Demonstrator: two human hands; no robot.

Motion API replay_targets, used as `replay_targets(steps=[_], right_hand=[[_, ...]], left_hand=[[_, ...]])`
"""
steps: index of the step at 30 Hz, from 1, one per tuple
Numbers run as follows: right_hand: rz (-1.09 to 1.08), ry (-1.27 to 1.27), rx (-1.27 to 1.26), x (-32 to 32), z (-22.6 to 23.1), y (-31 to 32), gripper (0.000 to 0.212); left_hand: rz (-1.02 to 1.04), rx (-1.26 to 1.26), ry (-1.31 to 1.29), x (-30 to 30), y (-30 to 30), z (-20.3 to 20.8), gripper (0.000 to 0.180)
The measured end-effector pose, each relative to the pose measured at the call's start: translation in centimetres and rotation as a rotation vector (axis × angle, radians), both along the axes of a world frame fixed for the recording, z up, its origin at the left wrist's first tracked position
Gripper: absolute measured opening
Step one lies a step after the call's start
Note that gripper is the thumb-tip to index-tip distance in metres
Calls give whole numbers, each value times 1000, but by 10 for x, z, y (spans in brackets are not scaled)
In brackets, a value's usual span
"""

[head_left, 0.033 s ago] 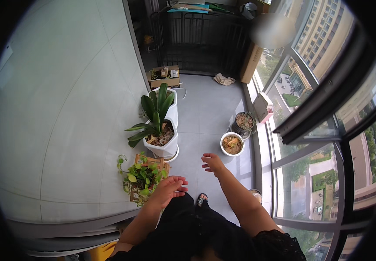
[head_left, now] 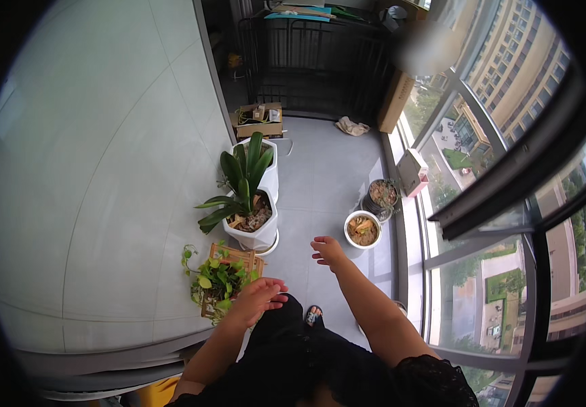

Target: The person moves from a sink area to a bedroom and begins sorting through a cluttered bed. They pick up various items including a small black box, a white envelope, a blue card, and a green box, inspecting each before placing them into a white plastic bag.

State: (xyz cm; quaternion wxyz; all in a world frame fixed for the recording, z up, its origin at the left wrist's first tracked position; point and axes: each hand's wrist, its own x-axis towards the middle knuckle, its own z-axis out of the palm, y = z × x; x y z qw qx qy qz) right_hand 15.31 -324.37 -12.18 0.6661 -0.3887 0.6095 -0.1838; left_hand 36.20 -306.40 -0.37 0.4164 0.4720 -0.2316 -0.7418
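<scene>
My left hand (head_left: 260, 301) is held in the air with nothing in it, its fingers outstretched and slightly parted. It is nearest to a trailing green and yellow potted plant (head_left: 220, 279) on a wooden stand (head_left: 242, 258). My right hand (head_left: 326, 253), also empty with fingers spread, hovers over the grey floor. To its right stands a round white pot (head_left: 363, 229) with soil and dry brown leaves. Beyond the left hand, a broad-leaved plant (head_left: 244, 178) grows in a white faceted pot (head_left: 257, 235) on a saucer. Neither hand touches a pot.
A darker pot with a small plant (head_left: 382, 195) sits behind the round white one. Tall windows (head_left: 469, 292) line the right side, and a pale wall (head_left: 116, 176) the left. Farther off are a cardboard box (head_left: 260, 119), a crumpled cloth (head_left: 352, 126) and a black railing (head_left: 313, 68).
The view has shifted very slightly. My right hand appears a touch farther left; both hands stay open, and the pots have not been moved.
</scene>
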Motion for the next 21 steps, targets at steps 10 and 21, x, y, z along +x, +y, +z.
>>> replay_targets(steps=[10, 21], right_hand=[[-159, 100, 305, 15, -93, -349, 35], [-178, -77, 201, -2, -10, -658, 39]], left_hand=[[380, 26, -167, 78, -257, -36, 21], [251, -84, -251, 130, -644, -8, 21]])
